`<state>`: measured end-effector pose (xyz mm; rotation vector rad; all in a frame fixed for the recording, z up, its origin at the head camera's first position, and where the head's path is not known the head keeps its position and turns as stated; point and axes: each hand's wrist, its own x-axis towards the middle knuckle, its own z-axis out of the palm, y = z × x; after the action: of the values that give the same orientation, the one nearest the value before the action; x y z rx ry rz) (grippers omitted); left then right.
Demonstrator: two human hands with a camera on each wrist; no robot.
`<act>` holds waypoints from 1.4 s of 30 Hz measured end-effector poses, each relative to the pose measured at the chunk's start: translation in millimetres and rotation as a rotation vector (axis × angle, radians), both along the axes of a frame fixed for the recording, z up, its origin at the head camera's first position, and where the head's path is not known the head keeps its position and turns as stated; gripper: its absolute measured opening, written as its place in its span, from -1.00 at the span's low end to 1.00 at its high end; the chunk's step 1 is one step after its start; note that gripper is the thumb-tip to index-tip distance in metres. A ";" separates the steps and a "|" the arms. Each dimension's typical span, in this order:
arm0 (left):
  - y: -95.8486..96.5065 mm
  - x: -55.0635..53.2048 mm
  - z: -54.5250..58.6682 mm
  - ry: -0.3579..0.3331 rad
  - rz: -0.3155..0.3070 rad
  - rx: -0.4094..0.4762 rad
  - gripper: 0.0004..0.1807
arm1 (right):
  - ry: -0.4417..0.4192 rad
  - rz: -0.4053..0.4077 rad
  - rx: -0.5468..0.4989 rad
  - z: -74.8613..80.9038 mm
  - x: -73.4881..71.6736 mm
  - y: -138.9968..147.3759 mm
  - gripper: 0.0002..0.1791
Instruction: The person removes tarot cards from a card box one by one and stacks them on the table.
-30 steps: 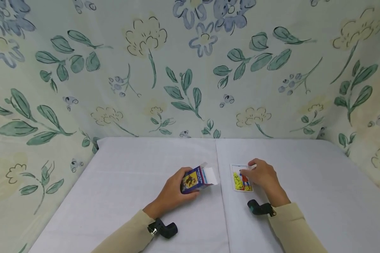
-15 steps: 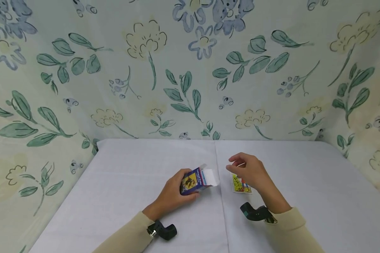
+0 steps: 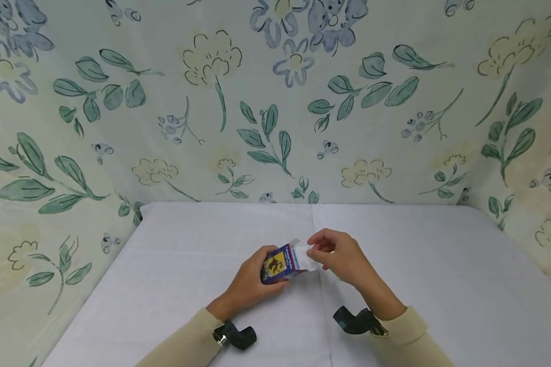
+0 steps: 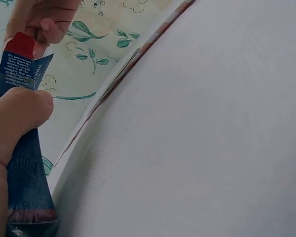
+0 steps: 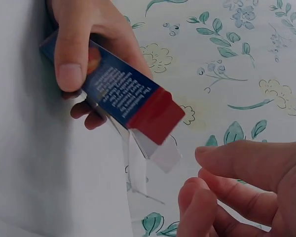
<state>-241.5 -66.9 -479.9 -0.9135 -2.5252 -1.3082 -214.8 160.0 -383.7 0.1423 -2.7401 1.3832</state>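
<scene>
My left hand (image 3: 248, 283) grips a dark blue card box (image 3: 274, 263) with a yellow picture on its face, thumb on one side and fingers on the other. The box's end is open, its white flap (image 3: 305, 259) folded out to the right. In the right wrist view a red tab (image 5: 159, 116) also sticks out from that end. My right hand (image 3: 344, 257) hovers at the open end, thumb and fingers bent, apart, with nothing between them. The picture card (image 3: 340, 279) on the table is almost wholly hidden beneath the right hand; only a sliver of its edge shows.
A white cloth (image 3: 188, 244) with a crease down its middle covers the table. Behind and at both sides hangs a floral curtain (image 3: 266, 127). Each wrist carries a small black camera, the left one (image 3: 241, 336) close over the cloth.
My right hand has lifted off the picture card and moved left to the box's open end, now covering the card in the head view. The left hand and box have stayed nearly still.
</scene>
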 end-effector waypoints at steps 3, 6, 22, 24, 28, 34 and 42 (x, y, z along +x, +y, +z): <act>0.3 -0.6 0.1 0.002 -0.003 0.005 -0.21 | 0.001 0.013 0.003 -1.9 0.5 -4.5 -0.80; 0.5 -1.3 -0.7 0.001 -0.007 0.011 -0.21 | -0.003 0.017 0.012 -4.2 1.0 -8.0 -0.79; -0.9 1.5 -0.9 -0.001 -0.008 0.005 -0.21 | -0.028 -0.003 0.026 -18.3 1.0 -19.3 -0.69; -1.2 1.6 -0.7 0.003 -0.010 0.007 -0.21 | -0.023 0.000 0.021 -19.8 0.7 -20.4 -0.70; -1.5 0.3 -0.3 0.016 -0.015 0.016 -0.21 | 0.001 0.003 0.016 -20.9 -0.1 -23.1 -0.71; -1.8 -0.3 -0.8 0.017 -0.002 0.003 -0.21 | -0.006 -0.009 0.016 -24.1 -0.8 -25.5 -0.70; -1.2 0.4 -0.5 0.018 -0.009 0.012 -0.21 | -0.010 -0.016 0.030 -25.1 -0.9 -25.0 -0.67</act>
<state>-241.1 -68.1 -480.4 -0.9318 -2.5002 -1.3097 -215.7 135.0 -408.8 0.1154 -2.7647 1.3438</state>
